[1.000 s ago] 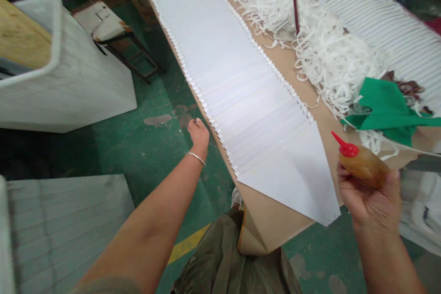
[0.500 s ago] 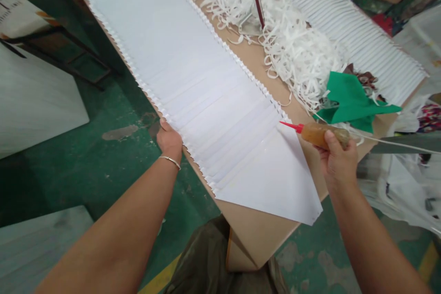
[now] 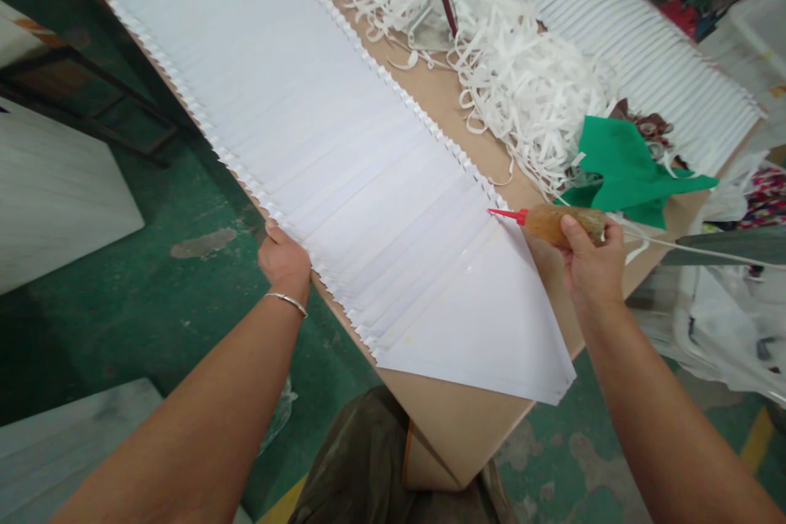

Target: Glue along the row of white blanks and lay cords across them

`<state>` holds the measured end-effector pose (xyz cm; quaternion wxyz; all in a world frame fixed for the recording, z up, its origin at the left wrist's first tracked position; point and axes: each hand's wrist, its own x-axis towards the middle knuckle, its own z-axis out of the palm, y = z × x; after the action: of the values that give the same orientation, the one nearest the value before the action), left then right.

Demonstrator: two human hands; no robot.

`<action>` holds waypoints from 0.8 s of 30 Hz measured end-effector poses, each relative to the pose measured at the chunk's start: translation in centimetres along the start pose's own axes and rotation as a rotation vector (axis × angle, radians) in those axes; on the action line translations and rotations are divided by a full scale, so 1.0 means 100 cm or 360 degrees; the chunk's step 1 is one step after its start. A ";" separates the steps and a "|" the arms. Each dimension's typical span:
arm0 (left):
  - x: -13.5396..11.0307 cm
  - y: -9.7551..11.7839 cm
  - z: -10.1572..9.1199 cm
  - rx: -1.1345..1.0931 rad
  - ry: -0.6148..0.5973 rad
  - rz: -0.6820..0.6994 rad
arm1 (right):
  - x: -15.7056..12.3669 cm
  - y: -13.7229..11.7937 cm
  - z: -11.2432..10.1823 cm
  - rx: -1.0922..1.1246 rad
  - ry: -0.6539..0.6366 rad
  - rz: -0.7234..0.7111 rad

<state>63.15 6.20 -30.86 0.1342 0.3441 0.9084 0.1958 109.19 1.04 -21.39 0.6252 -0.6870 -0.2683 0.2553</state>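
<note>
A long row of overlapping white paper sheets [image 3: 344, 155] lies fanned along a brown table [image 3: 467, 426]. My right hand [image 3: 589, 266] is closed around a brownish glue bottle [image 3: 556, 223] with a red nozzle. The nozzle points left at the right edge of the sheets, near the closest ones. My left hand [image 3: 283, 258], with a thin bracelet on its wrist, grips the table's left edge beside the sheets. Its fingers curl under the edge and are mostly hidden.
A heap of white paper strips [image 3: 516, 74] and a green cloth [image 3: 626, 172] lie right of the sheets. A second fanned row of white sheets [image 3: 614, 33] runs along the far right. White bins [image 3: 55, 196] stand on the green floor at left.
My right hand has brought the glue bottle down and left, turning its nozzle to the sheets' right edge. My left hand has reached the table's left edge and closed on it.
</note>
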 end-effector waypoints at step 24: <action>-0.004 0.000 0.000 -0.0007 0.0026 0.0022 | -0.095 0.002 -0.013 -0.0149 -0.0245 0.0017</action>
<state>63.42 5.96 -30.87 0.1260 0.3485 0.9067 0.2015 103.16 -6.48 -21.37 0.5686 -0.6952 -0.3236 0.2978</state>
